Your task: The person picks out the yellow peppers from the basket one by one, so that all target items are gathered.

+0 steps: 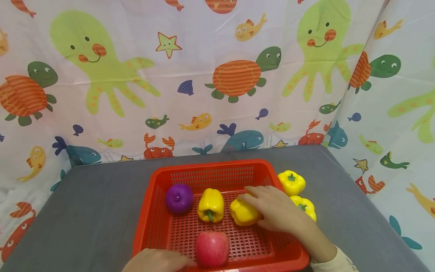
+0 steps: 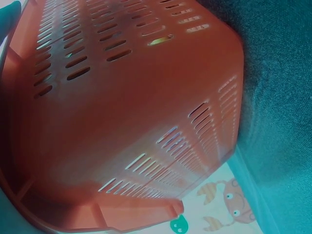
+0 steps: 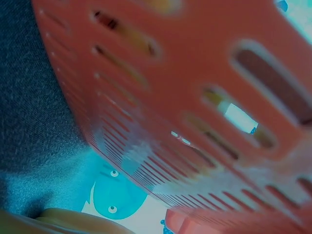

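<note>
A red plastic basket (image 1: 185,166) holds several pieces of toy-like produce. My right hand (image 1: 272,207) reaches over the basket's right wall and grips a yellow bell pepper (image 1: 242,214) inside it, partly covered by the fingers. Left of that lies another yellow bell pepper (image 1: 210,204), stem toward me. A round purple vegetable (image 1: 179,199) with a small nub sits at the back left. My left hand (image 1: 158,260) is at the basket's near left rim, beside a red apple (image 1: 212,248); its fingers are mostly hidden. The left wrist view shows the basket's slotted outer wall (image 2: 117,112).
Two more yellow bell peppers (image 1: 291,183) stand outside the basket on the right, one partly behind my right forearm. A grey cloth (image 1: 91,211) covers the table. Behind and to the right hangs a white curtain (image 1: 204,34) printed with sea animals.
</note>
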Available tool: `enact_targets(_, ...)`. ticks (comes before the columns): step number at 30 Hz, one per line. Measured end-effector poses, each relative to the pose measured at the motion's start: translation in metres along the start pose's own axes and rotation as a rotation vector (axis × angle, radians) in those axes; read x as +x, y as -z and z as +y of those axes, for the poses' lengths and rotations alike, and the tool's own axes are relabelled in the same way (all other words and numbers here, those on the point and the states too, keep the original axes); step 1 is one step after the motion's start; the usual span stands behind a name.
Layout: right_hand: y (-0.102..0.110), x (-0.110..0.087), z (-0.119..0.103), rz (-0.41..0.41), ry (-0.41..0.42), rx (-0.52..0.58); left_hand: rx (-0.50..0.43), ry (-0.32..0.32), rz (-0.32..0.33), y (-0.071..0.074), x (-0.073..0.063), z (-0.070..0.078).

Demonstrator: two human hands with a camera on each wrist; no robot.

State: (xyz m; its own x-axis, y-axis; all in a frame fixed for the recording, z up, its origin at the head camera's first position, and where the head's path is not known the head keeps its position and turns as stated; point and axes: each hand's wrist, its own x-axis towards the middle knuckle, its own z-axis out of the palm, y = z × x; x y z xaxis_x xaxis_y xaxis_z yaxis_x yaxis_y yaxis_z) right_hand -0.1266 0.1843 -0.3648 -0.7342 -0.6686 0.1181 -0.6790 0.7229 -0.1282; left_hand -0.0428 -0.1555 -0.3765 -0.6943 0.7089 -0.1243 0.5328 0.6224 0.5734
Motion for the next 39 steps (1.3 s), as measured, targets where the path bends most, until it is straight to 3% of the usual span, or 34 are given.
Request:
enact_targets(8,-0.0004,0.0003,-0.0006,-0.021,-0.026,-0.013,0.040,-0.066,-0.009,0.0012,0.0015,-0.0055)
enact_targets(18,-0.0021,0.0000,0.0000,-0.003,-0.029,0.002,0.021,0.002,-0.004,0.0002,0.0005,0.0008)
enact_targets(39,-0.0024,0.0004,-0.0003,0.047,-0.037,0.091,0.032,-0.038,-0.011,-0.0012,0.0017,-0.0050)
